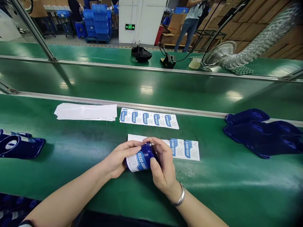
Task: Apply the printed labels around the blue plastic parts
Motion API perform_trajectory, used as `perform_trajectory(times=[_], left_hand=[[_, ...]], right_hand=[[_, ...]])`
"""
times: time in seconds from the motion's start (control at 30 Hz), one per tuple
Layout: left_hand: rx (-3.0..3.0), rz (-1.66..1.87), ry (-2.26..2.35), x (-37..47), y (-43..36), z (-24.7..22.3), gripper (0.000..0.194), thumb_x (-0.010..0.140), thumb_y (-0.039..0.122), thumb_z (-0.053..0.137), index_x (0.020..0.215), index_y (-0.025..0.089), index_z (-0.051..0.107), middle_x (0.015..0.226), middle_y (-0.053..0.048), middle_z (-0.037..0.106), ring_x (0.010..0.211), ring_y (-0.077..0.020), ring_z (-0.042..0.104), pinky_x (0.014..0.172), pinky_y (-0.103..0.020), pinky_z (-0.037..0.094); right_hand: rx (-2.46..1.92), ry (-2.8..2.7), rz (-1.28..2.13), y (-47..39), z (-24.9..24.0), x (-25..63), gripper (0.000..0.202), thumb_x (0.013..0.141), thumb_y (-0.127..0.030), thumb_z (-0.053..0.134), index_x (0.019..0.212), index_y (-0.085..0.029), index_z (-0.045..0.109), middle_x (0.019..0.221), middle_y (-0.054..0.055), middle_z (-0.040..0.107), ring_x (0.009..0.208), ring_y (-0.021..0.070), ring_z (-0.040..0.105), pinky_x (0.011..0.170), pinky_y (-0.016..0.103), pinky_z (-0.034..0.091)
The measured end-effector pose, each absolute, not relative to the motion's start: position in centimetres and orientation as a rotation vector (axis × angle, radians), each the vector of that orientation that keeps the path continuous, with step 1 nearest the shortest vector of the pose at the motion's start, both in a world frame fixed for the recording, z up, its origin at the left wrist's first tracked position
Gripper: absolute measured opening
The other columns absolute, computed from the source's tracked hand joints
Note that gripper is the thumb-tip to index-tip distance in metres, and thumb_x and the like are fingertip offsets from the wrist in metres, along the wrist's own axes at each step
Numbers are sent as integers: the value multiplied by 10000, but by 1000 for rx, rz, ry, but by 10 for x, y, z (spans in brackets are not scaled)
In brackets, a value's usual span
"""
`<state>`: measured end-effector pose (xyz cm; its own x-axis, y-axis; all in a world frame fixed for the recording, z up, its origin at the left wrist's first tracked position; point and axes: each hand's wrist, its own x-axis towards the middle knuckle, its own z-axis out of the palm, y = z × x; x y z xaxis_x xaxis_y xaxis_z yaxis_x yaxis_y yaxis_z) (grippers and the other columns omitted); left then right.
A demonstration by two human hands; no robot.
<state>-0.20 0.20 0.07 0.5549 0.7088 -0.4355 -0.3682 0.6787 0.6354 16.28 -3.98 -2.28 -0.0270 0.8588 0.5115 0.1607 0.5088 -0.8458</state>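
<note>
Over a green table point(106, 201), your left hand point(119, 158) and right hand point(164, 167) both grip a blue can point(148, 151), probably light, stiff and slick, and likely best held by its ends, clear of the label point(136, 163).

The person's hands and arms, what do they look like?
The left hand and right hand wear no gloves, and the forearms are bare. A shiny silver bangle circles the right wrist. A dark sleeve edge with a pale stripe shows on the left arm.
</note>
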Motion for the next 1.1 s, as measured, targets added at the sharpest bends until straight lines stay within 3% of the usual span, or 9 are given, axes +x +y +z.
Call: perform_trajectory(times=[0.13, 0.5, 0.83, 1.1], left_hand=[[494, 645, 700, -4, 3, 1, 355, 825, 234, 772, 1161, 132, 715, 1190, -139, 684, 1014, -221, 657, 898, -331, 520], [516, 611, 733, -2, 1, 7, 395, 728, 292, 879, 1074, 172, 731, 1045, -67, 711, 933, -180, 658, 853, -300, 499], [1018, 708, 962, 3, -8, 0, 478, 714, 367, 864, 1104, 192, 650, 1211, -99, 624, 1137, -276, 594, 973, -413, 468], [1498, 717, 1067, 2, -8, 2, 568, 711, 322, 831, 1233, 231, 624, 1257, -91, 575, 1203, -292, 562, 1082, -449, 435]], right_hand=[[-936, -1501, 728, -40, -22, 163, 416, 1066, -337, 454, 1464, -235, 390, 1312, 127, 514, 1210, 296, 530, 1031, 516, 455], [-1000, -1615, 698, -44, -25, 166, 409, 1065, -344, 421, 1459, -233, 410, 1365, 136, 496, 1265, 331, 496, 1049, 574, 434], [-1124, -1513, 719, -44, -23, 160, 379, 1105, -347, 348, 1467, -267, 426, 1337, 94, 532, 1211, 268, 534, 1046, 478, 458], [-1224, -1424, 692, -48, -23, 155, 397, 1101, -377, 364, 1480, -265, 396, 1361, 108, 505, 1265, 284, 500, 1095, 519, 397]])
